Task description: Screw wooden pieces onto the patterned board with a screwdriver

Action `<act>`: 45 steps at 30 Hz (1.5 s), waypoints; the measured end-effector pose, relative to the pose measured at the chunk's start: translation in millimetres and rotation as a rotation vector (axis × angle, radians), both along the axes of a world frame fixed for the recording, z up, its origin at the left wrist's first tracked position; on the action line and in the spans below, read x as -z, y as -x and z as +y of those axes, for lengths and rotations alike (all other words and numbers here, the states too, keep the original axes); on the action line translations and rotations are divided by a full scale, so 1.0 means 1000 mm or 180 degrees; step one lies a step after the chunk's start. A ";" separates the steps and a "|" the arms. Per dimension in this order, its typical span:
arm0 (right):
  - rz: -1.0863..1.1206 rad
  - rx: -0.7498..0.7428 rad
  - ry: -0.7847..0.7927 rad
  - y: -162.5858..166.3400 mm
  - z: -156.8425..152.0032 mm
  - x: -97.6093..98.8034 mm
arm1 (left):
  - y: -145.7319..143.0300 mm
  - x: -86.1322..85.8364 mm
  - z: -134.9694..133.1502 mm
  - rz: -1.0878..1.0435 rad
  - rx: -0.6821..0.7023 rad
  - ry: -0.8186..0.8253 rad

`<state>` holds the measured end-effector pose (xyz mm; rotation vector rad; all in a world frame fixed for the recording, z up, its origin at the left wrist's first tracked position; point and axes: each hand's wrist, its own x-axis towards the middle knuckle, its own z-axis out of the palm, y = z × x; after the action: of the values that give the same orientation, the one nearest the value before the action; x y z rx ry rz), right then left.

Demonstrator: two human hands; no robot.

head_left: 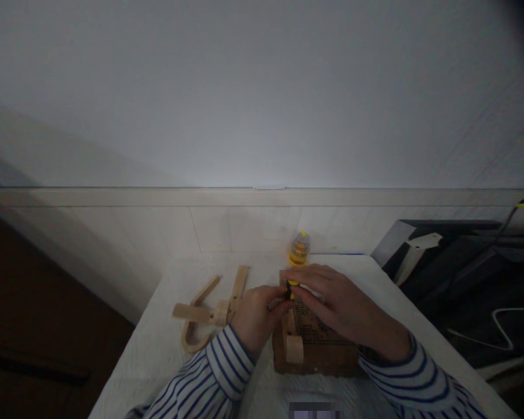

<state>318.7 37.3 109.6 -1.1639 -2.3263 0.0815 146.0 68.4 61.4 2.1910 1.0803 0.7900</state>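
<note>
My left hand point(259, 313) and my right hand point(332, 297) meet over a dark brown wooden block point(327, 356) with a printed line pattern. Between their fingertips is a small black-and-yellow screwdriver point(292, 284), short and mostly covered. Both hands pinch it, the right from above. What its tip touches is hidden. Beneath the fingers, a pale wooden piece point(294, 348) with a rounded end lies along the block's left side. Left of my left hand are loose pale wooden parts: a hooked piece point(187, 337) and joined flat bars point(194, 312).
A clear-domed bit holder point(299, 249) with yellow tiers stands at the table's back edge by the wall. The table point(133, 372) has a white cover. At right, beyond the table, are dark panels point(471, 285) and a white cable point(502, 348).
</note>
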 end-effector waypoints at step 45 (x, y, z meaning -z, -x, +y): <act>0.0184 0.0049 0.0065 0.000 0.001 0.000 | -0.005 0.003 -0.001 -0.0225 -0.0215 0.0085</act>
<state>319.2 38.1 109.4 -1.1738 -2.2708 0.1321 150.5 67.4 58.6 2.0981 1.1281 0.8708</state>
